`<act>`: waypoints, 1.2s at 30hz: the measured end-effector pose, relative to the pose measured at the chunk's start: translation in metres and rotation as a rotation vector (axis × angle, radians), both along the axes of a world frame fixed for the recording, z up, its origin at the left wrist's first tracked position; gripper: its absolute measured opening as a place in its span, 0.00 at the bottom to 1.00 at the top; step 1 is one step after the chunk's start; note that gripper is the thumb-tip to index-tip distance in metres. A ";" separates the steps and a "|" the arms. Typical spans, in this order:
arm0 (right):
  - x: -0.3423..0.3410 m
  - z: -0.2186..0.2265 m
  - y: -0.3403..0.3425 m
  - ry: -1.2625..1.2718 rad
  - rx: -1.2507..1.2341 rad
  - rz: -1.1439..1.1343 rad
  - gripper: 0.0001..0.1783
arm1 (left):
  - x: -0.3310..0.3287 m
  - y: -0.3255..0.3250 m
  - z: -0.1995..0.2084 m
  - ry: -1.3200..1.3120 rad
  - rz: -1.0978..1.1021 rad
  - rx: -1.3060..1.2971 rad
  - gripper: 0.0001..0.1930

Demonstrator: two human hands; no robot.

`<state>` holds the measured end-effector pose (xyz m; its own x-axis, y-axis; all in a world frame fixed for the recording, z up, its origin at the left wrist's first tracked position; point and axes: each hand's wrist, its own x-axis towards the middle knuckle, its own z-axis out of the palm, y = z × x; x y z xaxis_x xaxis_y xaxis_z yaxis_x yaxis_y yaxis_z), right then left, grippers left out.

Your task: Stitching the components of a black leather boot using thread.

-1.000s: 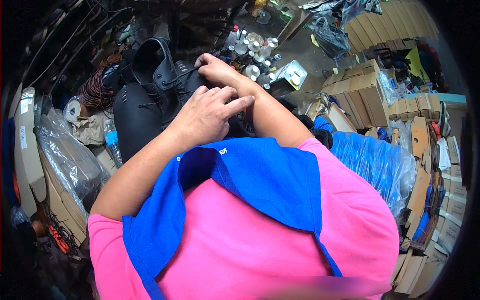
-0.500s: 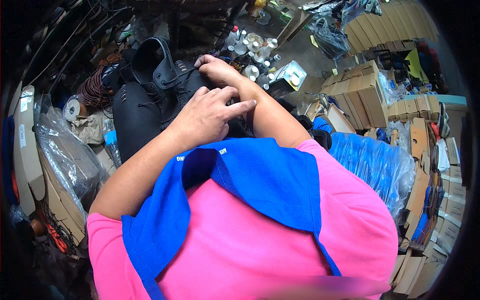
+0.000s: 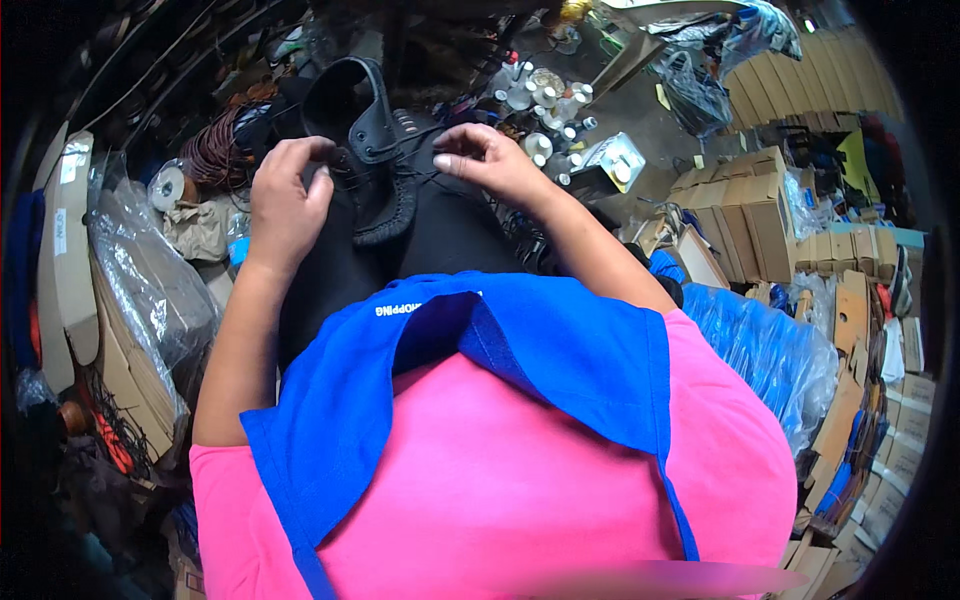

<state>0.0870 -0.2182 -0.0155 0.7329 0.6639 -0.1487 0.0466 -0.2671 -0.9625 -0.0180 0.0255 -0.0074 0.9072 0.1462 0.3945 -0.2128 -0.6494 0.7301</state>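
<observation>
A black shoe point(image 3: 380, 215) with a high padded collar and eyelets rests across my lap, against my dark trousers. At its left side is my left hand point(image 3: 285, 200), fingers curled and thumb bent toward them. Thin dark strands show near those fingertips, but what they hold, if anything, is hidden. On the other side, my right hand point(image 3: 492, 165) pinches a black shoelace point(image 3: 420, 135) running from the shoe's eyelets. A gap with the shoe in it separates the hands.
White-capped bottles point(image 3: 545, 95) cluster on the floor ahead, beside a metal can point(image 3: 612, 160). Cardboard boxes point(image 3: 735, 215) and plastic-wrapped blue goods point(image 3: 760, 345) stand at right. At left are a thread spool point(image 3: 172, 187), brown cord point(image 3: 215, 145) and cardboard under clear plastic point(image 3: 150, 290).
My left hand has left my right forearm and moved up and left to the shoe's side. My right hand has shifted right, and the shoe now lies between my hands.
</observation>
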 end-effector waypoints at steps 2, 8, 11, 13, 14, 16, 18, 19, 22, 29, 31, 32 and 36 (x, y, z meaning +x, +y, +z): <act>-0.007 -0.001 0.003 -0.327 -0.159 0.006 0.18 | -0.001 0.005 -0.007 -0.012 0.046 0.207 0.09; -0.023 -0.002 0.000 -0.501 -0.149 -0.019 0.13 | 0.008 -0.004 -0.003 0.288 -0.085 0.316 0.08; -0.023 0.004 0.000 -0.465 -0.150 -0.049 0.09 | 0.010 -0.004 -0.004 0.237 -0.110 0.319 0.08; -0.019 0.012 -0.004 -0.653 -0.212 0.005 0.07 | 0.011 -0.004 -0.001 0.224 -0.117 0.316 0.07; -0.018 0.015 -0.004 -0.675 -0.213 0.007 0.06 | 0.011 -0.003 0.001 0.211 -0.128 0.313 0.07; -0.015 0.033 0.002 -0.876 -0.259 0.055 0.06 | 0.012 0.000 -0.005 0.212 -0.167 0.281 0.07; -0.009 0.048 0.011 -1.164 -0.296 0.119 0.08 | 0.014 0.000 -0.005 0.206 -0.215 0.246 0.07; 0.003 0.046 0.016 -1.167 -0.296 0.114 0.08 | 0.015 -0.001 -0.003 0.204 -0.240 0.248 0.07; 0.025 0.048 0.027 -1.317 -0.426 0.141 0.08 | 0.016 -0.006 0.000 0.242 -0.256 0.247 0.07; 0.011 0.061 0.040 -1.355 -0.643 0.531 0.04 | 0.021 -0.004 -0.003 0.277 -0.291 0.296 0.07; 0.011 0.057 0.048 -1.326 -0.635 0.608 0.05 | 0.019 -0.005 0.001 0.305 -0.313 0.328 0.07; 0.010 0.056 0.052 -1.330 -0.683 0.641 0.06 | 0.018 -0.006 0.002 0.278 -0.311 0.359 0.06; 0.017 0.055 0.052 -1.211 -0.663 0.694 0.08 | 0.013 0.002 0.002 0.255 -0.324 0.419 0.07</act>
<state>0.1039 -0.1658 0.0397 0.2143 0.9707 -0.1087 0.9768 -0.2134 0.0200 -0.0045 0.0274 -0.0053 0.9533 -0.2761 0.1224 -0.3004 -0.8247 0.4792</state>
